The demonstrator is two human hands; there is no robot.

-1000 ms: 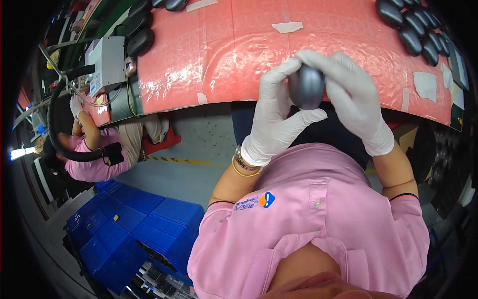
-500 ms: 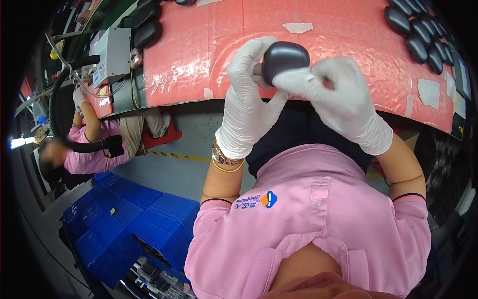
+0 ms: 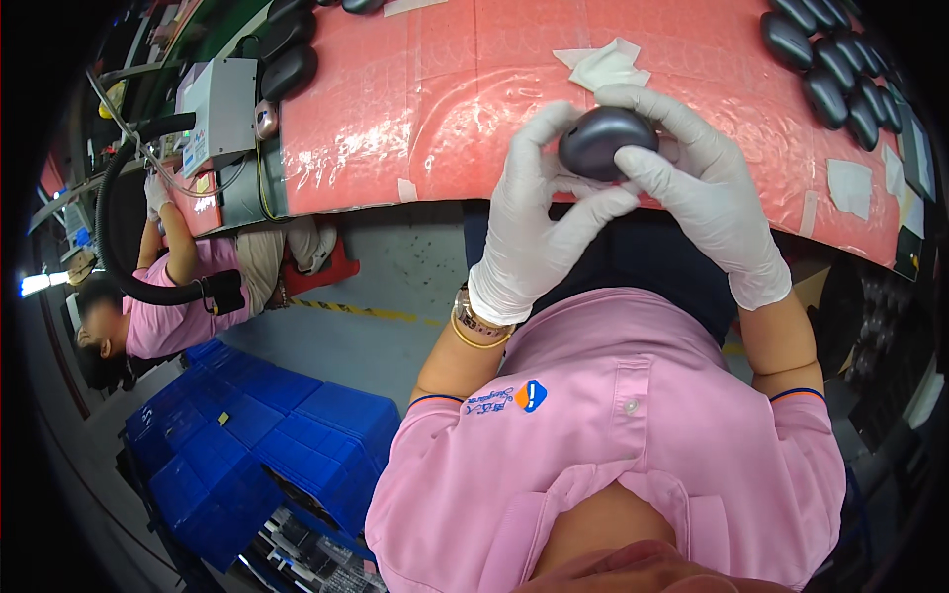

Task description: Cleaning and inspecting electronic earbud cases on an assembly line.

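A dark grey, smooth, rounded case [image 3: 601, 146], shaped like an earbud case, is held just above the near edge of the table. Both hands wear white gloves. My left hand [image 3: 534, 222] grips the case from its left side, fingers behind and thumb below. My right hand [image 3: 714, 188] curls round its right side, with the thumb on the near face and the index finger over the far edge. Just beyond the hands, a crumpled white wipe [image 3: 608, 65] lies on the table.
The table has a shiny pink covering [image 3: 346, 148]. Many similar dark cases [image 3: 835, 69] are grouped at the far right, with more [image 3: 290, 71] at the far left beside a white box-shaped device [image 3: 219, 109]. A co-worker [image 3: 188, 282] sits at left, near blue crates [image 3: 297, 425].
My right hand has gone from rubbing the case to gripping it. The white wipe now lies on the table. The case has turned and moved right with both hands.
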